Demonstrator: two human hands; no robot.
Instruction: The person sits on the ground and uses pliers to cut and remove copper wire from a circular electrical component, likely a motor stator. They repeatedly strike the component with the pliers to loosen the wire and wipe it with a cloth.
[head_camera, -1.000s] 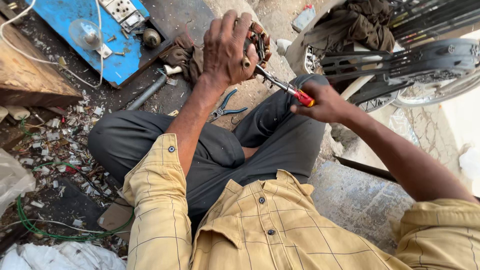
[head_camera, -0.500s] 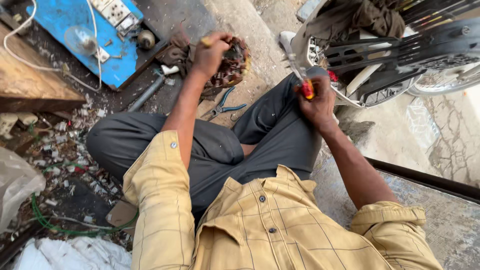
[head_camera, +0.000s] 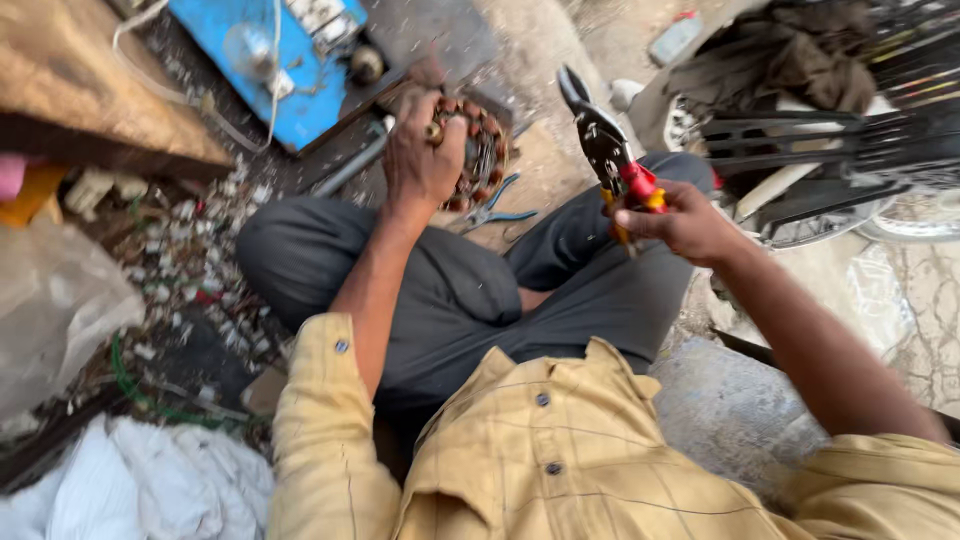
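My left hand (head_camera: 420, 155) grips a round motor stator with copper windings (head_camera: 478, 150), held out in front of my crossed legs. My right hand (head_camera: 680, 222) holds pliers with red and yellow handles (head_camera: 610, 150), jaws pointing up and away, a hand's width to the right of the stator. The pliers are not touching the stator. On the ground just below the stator lies a second pair of pliers with blue handles (head_camera: 495, 210).
A blue panel with switches and a white cord (head_camera: 270, 60) lies at the upper left beside a wooden board (head_camera: 90, 90). Scraps of wire and debris (head_camera: 190, 260) litter the ground on the left. A two-wheeler wheel (head_camera: 850, 180) stands at the right; white cloth (head_camera: 140, 480) lies at the lower left.
The pliers have come away from the stator and moved right with my right hand. My left hand still holds the stator, lowered slightly and turned.
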